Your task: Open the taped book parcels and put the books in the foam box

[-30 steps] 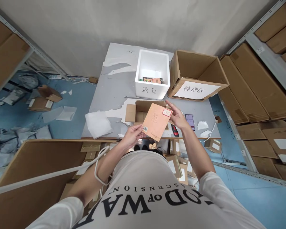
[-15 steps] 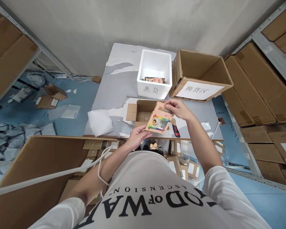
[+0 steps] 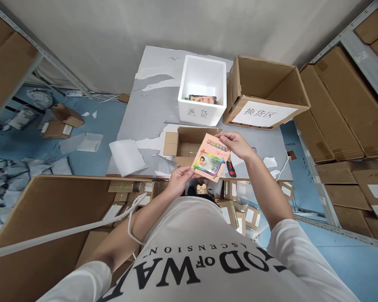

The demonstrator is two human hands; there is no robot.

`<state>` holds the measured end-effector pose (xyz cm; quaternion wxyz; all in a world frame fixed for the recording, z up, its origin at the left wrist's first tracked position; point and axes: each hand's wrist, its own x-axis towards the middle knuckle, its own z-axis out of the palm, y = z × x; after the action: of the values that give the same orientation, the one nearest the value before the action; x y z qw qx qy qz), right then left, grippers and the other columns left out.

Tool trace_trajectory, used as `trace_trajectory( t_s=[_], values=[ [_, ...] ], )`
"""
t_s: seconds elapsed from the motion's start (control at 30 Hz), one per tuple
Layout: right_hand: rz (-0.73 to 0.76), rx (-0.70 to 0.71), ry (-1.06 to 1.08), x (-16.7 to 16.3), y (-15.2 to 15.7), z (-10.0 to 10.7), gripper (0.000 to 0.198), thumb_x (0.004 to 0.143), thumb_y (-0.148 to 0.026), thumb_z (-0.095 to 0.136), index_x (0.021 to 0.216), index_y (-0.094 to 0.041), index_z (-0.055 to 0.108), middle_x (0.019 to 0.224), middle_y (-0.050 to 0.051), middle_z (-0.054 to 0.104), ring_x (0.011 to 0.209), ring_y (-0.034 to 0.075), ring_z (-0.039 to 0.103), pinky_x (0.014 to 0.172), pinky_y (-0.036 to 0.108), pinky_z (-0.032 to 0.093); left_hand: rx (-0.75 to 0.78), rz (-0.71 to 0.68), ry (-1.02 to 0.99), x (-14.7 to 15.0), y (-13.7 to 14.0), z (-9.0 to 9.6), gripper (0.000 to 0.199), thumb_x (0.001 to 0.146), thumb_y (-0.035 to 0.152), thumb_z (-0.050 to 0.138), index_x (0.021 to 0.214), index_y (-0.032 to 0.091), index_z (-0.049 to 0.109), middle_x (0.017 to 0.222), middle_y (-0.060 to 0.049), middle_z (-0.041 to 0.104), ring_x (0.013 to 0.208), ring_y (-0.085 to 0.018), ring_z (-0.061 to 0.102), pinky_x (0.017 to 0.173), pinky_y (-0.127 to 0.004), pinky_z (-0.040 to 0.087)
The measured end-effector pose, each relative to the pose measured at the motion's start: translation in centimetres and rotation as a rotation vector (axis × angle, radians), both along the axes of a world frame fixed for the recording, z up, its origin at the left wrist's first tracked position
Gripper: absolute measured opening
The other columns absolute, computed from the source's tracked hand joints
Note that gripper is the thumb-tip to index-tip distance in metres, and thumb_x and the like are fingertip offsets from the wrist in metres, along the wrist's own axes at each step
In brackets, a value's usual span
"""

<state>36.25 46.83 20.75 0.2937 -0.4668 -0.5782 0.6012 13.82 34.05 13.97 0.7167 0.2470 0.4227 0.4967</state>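
Observation:
A thin peach-coloured booklet (image 3: 210, 157) with a rainbow-framed picture is held up over the table's front edge, tilted. My left hand (image 3: 182, 181) pinches its lower left corner. My right hand (image 3: 234, 144) grips the upper right corner, thumb on the front. Just behind the booklet stands an open small cardboard box (image 3: 171, 144), partly hidden by it. Beside the booklet, under my right wrist, lies a red and black box cutter (image 3: 231, 169).
A white foam box (image 3: 202, 114) with similar printed items inside stands at the back, next to a large open carton (image 3: 266, 112) with a handwritten label. White foam sheet (image 3: 126, 157) lies left. Below left is a big carton (image 3: 50, 218); a white cord (image 3: 82, 226) crosses my left arm.
The booklet has tilted a little so its front faces me more fully, both hands keeping hold. The view has shifted slightly.

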Motion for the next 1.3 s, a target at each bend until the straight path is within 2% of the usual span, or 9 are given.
trace_trajectory(
  t_s=[0.2, 0.3, 0.5, 0.67, 0.73, 0.87, 1.03, 1.2, 1.3],
  values=[
    [0.048, -0.002, 0.071, 1.6, -0.1, 0.5, 0.043, 0.083, -0.047, 0.062, 0.119, -0.023, 0.066, 0.089, 0.004, 0.071, 0.076, 0.016, 0.063, 0.066, 0.028, 0.05, -0.037, -0.004, -0.036, 0.1, 0.0, 0.2, 0.036, 0.062, 0.04, 0.084, 0.086, 0.015, 0.075, 0.082, -0.006, 0.075, 0.069, -0.015, 0.069, 0.08, -0.032, 0.054],
    [0.162, 0.092, 0.038, 2.0, -0.1, 1.0, 0.044, 0.086, -0.044, 0.06, 0.126, -0.026, 0.062, 0.093, 0.004, 0.069, 0.082, 0.017, 0.063, 0.073, 0.031, 0.051, -0.108, -0.08, -0.115, -0.1, 0.0, 0.2, 0.033, 0.065, 0.036, 0.083, 0.087, 0.013, 0.074, 0.081, -0.007, 0.074, 0.067, -0.015, 0.068, 0.079, -0.031, 0.054],
    [0.297, 0.399, -0.018, 0.7, 0.0, 2.3, 0.024, 0.082, -0.044, 0.067, 0.095, -0.025, 0.071, 0.12, 0.006, 0.057, 0.108, 0.02, 0.056, 0.09, 0.036, 0.048, -0.198, -0.176, -0.182, 0.3, 0.1, 0.4, 0.031, 0.071, 0.031, 0.078, 0.095, 0.014, 0.072, 0.085, -0.008, 0.074, 0.073, -0.017, 0.07, 0.083, -0.035, 0.054],
    [0.185, 0.243, 0.012, 0.0, 0.2, 2.0, 0.029, 0.078, -0.046, 0.071, 0.082, -0.018, 0.066, 0.078, 0.002, 0.064, 0.074, 0.014, 0.058, 0.073, 0.03, 0.049, -0.082, -0.099, -0.016, 0.7, 0.0, 0.5, 0.038, 0.07, 0.042, 0.078, 0.097, 0.015, 0.07, 0.113, -0.014, 0.071, 0.104, -0.025, 0.067, 0.09, -0.036, 0.051],
    [0.131, 0.178, 0.012, 0.0, 0.3, 1.6, 0.03, 0.077, -0.045, 0.072, 0.082, -0.017, 0.066, 0.073, 0.001, 0.063, 0.068, 0.012, 0.057, 0.067, 0.027, 0.048, -0.041, -0.08, 0.067, 0.6, -0.1, 0.4, 0.041, 0.068, 0.044, 0.079, 0.095, 0.015, 0.069, 0.114, -0.014, 0.07, 0.103, -0.026, 0.068, 0.087, -0.035, 0.052],
    [0.085, 0.116, -0.041, 0.2, 0.4, 0.6, 0.033, 0.077, -0.046, 0.07, 0.09, -0.016, 0.071, 0.075, 0.002, 0.066, 0.064, 0.011, 0.055, 0.059, 0.024, 0.045, -0.033, -0.024, 0.174, 0.4, -0.3, -0.1, 0.046, 0.063, 0.049, 0.081, 0.094, 0.015, 0.069, 0.099, -0.009, 0.074, 0.085, -0.021, 0.071, 0.076, -0.031, 0.054],
    [0.102, 0.059, -0.035, 0.0, 0.3, -0.1, 0.035, 0.075, -0.047, 0.07, 0.095, -0.018, 0.074, 0.083, 0.003, 0.071, 0.069, 0.012, 0.058, 0.059, 0.025, 0.045, -0.146, 0.153, -0.003, 0.4, -0.4, -0.2, 0.043, 0.058, 0.042, 0.086, 0.084, 0.018, 0.061, 0.08, 0.0, 0.073, 0.072, -0.013, 0.07, 0.078, -0.03, 0.055],
    [0.102, 0.062, -0.038, -0.4, 0.3, -0.3, 0.035, 0.074, -0.045, 0.072, 0.098, -0.019, 0.074, 0.091, 0.004, 0.072, 0.076, 0.014, 0.061, 0.067, 0.028, 0.049, -0.172, 0.138, -0.01, 0.3, -0.7, 0.0, 0.04, 0.06, 0.039, 0.085, 0.082, 0.019, 0.058, 0.074, 0.002, 0.072, 0.068, -0.012, 0.069, 0.078, -0.029, 0.055],
    [0.116, 0.079, -0.037, -0.3, 0.2, -0.1, 0.047, 0.076, -0.042, 0.071, 0.117, -0.021, 0.067, 0.086, 0.003, 0.071, 0.075, 0.014, 0.06, 0.068, 0.029, 0.049, -0.179, 0.134, -0.032, 0.0, -0.8, -0.2, 0.038, 0.062, 0.037, 0.084, 0.084, 0.018, 0.06, 0.075, 0.001, 0.072, 0.068, -0.011, 0.069, 0.077, -0.028, 0.054]
  ],
)
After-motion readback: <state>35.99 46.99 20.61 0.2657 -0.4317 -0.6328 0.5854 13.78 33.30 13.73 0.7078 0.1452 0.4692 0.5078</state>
